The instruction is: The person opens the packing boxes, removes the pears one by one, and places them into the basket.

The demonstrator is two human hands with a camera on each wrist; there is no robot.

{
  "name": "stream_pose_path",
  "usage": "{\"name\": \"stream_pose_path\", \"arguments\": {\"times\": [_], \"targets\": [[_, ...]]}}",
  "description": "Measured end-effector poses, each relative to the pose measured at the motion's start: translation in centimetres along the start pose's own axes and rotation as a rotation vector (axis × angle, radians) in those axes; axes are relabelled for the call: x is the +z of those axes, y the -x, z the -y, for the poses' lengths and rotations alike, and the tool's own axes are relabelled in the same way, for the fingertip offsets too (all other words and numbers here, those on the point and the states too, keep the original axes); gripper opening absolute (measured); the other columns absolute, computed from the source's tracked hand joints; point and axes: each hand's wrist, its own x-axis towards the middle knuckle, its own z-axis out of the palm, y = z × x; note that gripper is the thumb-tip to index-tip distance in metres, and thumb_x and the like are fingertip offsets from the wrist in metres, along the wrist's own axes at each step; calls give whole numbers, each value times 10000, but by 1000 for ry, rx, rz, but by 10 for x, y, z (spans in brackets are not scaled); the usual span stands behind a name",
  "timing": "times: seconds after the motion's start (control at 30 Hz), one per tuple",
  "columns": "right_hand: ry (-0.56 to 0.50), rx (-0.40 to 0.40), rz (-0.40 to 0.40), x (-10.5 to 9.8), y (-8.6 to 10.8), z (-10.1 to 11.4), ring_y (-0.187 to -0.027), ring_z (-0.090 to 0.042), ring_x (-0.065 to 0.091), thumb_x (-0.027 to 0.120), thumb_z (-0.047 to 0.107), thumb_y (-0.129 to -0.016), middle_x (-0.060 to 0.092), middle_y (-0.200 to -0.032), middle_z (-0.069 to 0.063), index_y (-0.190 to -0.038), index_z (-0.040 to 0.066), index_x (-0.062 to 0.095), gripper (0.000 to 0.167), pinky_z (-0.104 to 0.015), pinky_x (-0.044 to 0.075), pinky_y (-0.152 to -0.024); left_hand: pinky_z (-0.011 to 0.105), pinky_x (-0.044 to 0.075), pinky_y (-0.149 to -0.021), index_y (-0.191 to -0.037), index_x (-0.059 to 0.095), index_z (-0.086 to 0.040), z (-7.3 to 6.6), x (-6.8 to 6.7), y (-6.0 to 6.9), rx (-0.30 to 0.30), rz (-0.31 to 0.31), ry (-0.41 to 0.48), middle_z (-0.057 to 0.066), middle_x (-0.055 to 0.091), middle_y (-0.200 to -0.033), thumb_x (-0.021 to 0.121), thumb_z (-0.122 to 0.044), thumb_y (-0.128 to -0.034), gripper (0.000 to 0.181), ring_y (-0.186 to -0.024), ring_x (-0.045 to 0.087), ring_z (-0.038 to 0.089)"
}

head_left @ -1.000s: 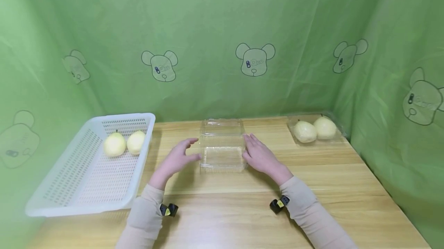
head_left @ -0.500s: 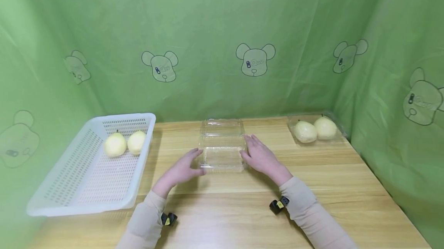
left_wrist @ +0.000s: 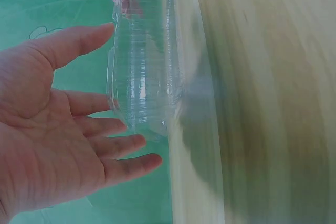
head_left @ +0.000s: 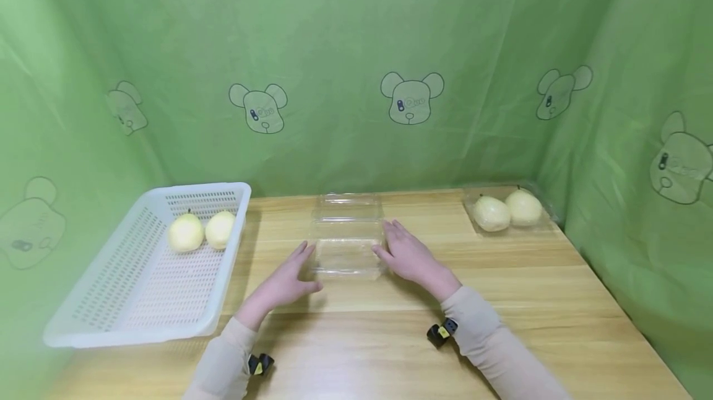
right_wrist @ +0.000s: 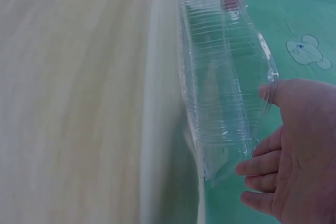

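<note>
A clear container (head_left: 348, 255) sits on the desk (head_left: 356, 341) between left hand (head_left: 283, 281) and right hand (head_left: 410, 256), both with fingers loosely extended; only the wrist views show palms, the right thumb (right_wrist: 287, 93) apparently touching the container's rim.

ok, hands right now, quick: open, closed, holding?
Left hand: open, holding nothing, beside the clear container.
Right hand: open, thumb at the container's edge, no grip visible.

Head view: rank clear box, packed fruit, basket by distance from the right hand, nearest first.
From the right hand:
1. Clear box: just left of it, fingers at the box's right side.
2. Packed fruit: to the right, toward the back.
3. Basket: far left, beyond the left hand.
</note>
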Motion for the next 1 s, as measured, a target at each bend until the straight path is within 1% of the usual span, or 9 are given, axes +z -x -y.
{"name": "stream_pose_path", "arguments": {"times": [0.27,0.5,0.8,0.93,1.0], "targets": [[11,-40,15,6,-9,17,-1468,-415,237,419,444,-1013,285,-1552,-267,-1482,-98,252,736,-503,219,-1220,629,199,-1171,-1553,182,-70,9,-6,8,-38,-41,-6,196,78,-1630,719,-243,-842,907,-1458,202,461],[18,-44,23,16,-18,26,-1476,-400,227,406,456,-1014,276,-1561,-256,-1489,-88,242,740,-487,213,-1226,627,208,-1168,-1549,175,-43,14,-12,15,-57,-64,1,217,85,-1623,721,-230,-840,914,-1445,214,481],[16,-52,35,22,-30,44,-1478,-387,229,392,483,-1011,295,-1555,-249,-1490,-80,250,752,-474,207,-1232,591,135,-1196,-1536,144,18,21,-21,20,-89,-97,-1,256,83,-1610,710,-211,-845,922,-1480,108,449],[34,-59,52,25,-35,53,-1479,-384,232,357,501,-1015,294,-1557,-247,-1489,-80,252,757,-461,206,-1235,619,137,-1182,-1536,130,26,23,-25,21,-113,-117,-21,288,91,-1597,710,-214,-844,934,-1468,110,477],[42,-63,61,26,-38,57,-1480,-384,228,347,498,-1018,290,-1558,-250,-1489,-83,251,754,-458,206,-1236,642,134,-1171,-1534,135,28,25,-26,22,-128,-130,-43,297,99,-1592,724,-210,-827,950,-1464,111,485]]}}
